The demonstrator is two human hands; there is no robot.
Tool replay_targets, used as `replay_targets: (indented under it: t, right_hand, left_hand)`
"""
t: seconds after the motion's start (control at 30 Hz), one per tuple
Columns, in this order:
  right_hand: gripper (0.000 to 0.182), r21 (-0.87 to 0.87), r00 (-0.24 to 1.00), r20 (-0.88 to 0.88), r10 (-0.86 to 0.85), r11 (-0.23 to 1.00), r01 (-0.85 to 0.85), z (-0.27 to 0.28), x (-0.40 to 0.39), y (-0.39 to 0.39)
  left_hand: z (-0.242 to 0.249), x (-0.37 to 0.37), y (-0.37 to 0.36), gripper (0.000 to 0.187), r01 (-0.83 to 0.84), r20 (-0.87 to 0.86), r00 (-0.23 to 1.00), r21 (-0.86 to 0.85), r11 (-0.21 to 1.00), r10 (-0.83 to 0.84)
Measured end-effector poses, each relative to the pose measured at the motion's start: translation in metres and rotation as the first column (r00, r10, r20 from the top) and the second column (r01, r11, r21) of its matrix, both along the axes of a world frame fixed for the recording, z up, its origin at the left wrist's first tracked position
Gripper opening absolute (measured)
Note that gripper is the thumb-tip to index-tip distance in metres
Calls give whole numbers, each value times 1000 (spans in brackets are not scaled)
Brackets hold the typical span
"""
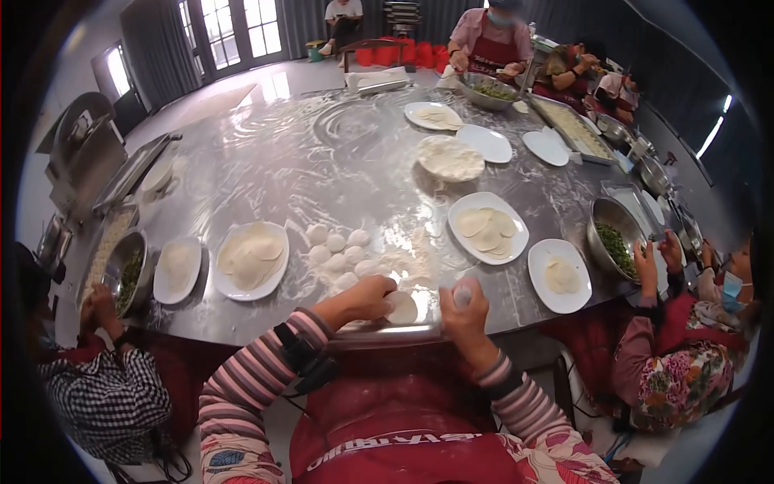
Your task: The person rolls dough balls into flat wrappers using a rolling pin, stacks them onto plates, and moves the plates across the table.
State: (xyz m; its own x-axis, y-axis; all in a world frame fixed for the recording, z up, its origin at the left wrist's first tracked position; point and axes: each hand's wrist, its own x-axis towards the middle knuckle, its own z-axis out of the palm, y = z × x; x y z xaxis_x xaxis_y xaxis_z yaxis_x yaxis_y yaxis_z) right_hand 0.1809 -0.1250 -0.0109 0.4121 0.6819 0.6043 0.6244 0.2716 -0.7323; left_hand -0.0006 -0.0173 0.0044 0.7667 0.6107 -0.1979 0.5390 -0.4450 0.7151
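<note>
Near the table's front edge, my left hand (369,298) pinches the left rim of a small flat dough wrapper (402,309). To its right, my right hand (465,313) is closed around a rolling pin (462,296), of which only a rounded end shows. Several floured dough balls (336,252) lie beyond my left hand, with loose flour (413,260) to their right. A white plate of stacked wrappers (276,282) stands left of the dough balls. Another plate with wrappers (517,252) stands beyond my right hand.
A bowl of flour (450,158) and white plates (544,148) stand farther back on the floured steel table (266,153). Bowls of green filling (141,280) are at both sides. Co-workers sit left (109,395), right (685,355) and at the far side (492,40).
</note>
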Motion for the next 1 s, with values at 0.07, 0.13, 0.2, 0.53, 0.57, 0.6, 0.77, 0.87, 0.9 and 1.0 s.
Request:
replay_targets:
  t: [0.07, 0.13, 0.2, 0.53, 0.57, 0.6, 0.77, 0.87, 0.9, 1.0]
  right_hand:
    - [21, 43, 1000, 9, 5, 999, -5, 9, 0, 36]
    - [20, 80, 998, 60, 3, 997, -8, 7, 0, 70]
    - [21, 32, 997, 71, 22, 999, -25, 8, -1, 78]
    - [22, 23, 999, 34, -37, 999, 37, 9, 1, 21]
    - [21, 26, 999, 37, -35, 999, 34, 13, -1, 38]
    - [21, 34, 999, 41, -30, 999, 29, 14, -2, 53]
    - [21, 57, 996, 85, -2, 998, -2, 5, 4, 47]
    - [21, 25, 1000, 9, -1, 1000, 0, -1, 2, 1]
    - [20, -44, 999, -39, 20, 999, -22, -1, 2, -11]
    - [21, 21, 1000, -5, -22, 1000, 22, 4, 0, 14]
  left_hand:
    - [2, 7, 1, 22, 33, -37, 999, 64, 997, -31]
    - [-3, 16, 6, 21, -77, 13, 997, 137, 988, 76]
    - [-2, 20, 9, 21, -77, -1, 997, 149, 986, 78]
    - [9, 16, -4, 23, 4, -34, 999, 48, 999, -3]
    - [2, 18, -2, 20, -19, -3, 1000, 93, 995, 19]
    - [-1, 20, 0, 20, -25, -9, 1000, 99, 995, 26]
    - [8, 25, 1, 23, -22, -41, 999, 128, 991, 28]
    - [-11, 19, 8, 23, 2, -27, 1000, 143, 990, 2]
    - [-9, 13, 10, 21, -11, -7, 1000, 77, 997, 11]
    - [-3, 6, 6, 19, -21, 16, 1000, 18, 1000, 20]
